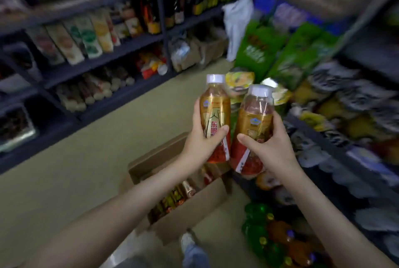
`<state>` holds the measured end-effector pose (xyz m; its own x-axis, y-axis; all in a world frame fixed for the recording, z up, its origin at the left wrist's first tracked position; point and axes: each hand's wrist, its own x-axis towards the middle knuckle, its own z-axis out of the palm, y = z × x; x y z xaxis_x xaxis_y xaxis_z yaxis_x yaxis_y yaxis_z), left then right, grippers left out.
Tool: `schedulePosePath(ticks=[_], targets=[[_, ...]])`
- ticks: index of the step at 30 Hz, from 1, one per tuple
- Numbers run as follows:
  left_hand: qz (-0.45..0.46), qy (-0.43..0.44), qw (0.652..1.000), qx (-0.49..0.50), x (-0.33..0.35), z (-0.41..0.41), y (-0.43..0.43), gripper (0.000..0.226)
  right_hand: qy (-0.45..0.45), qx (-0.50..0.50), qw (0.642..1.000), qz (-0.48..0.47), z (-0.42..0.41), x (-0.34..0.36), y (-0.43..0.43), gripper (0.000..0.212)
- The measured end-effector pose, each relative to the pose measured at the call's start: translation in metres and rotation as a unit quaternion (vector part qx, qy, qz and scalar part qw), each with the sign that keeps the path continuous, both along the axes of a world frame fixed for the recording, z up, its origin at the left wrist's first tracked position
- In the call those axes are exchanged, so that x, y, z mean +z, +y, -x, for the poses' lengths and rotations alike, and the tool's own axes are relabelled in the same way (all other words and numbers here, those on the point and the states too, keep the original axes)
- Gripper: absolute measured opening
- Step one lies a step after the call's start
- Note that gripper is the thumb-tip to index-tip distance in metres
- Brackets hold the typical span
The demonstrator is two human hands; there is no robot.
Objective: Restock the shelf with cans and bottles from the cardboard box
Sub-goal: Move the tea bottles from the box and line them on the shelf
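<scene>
My left hand [203, 138] grips an amber drink bottle [214, 107] with a white cap and a gold-and-red label, held upright. My right hand [272, 146] grips a second bottle of the same kind [255, 120], tilted slightly right. Both bottles hang side by side, almost touching, above the open cardboard box [190, 209] on the floor. Inside the box lie several more cans and bottles [177, 196]. The shelf [336, 144] on my right is blurred.
Dark shelving with packaged goods [86, 36] runs along the left of the aisle. Green bags [280, 53] and cup snacks [239, 82] are stacked ahead on the right. Green and orange bottles [276, 235] stand low on the right. My shoe [187, 241] is beside the box.
</scene>
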<state>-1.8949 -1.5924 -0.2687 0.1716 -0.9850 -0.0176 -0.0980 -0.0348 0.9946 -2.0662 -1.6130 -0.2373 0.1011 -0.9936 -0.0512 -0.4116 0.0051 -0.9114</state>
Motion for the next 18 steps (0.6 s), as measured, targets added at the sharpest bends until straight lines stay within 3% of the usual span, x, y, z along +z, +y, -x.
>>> schedulePosePath(ticks=[5,12,18], targets=[[0.133,0.010,0.989,-0.058,0.088,0.113,0.040,0.090,-0.041,-0.039,0.993,0.108,0.114,0.107,0.081,0.076],[0.262,-0.006,0.949,-0.174,0.201,0.252,0.087,0.087,-0.006,-0.101,0.971,0.218,0.245,0.221,0.169,0.081],[0.348,-0.010,0.912,-0.218,0.279,0.326,0.069,0.087,-0.009,-0.152,0.942,0.300,0.312,0.293,0.183,0.075]])
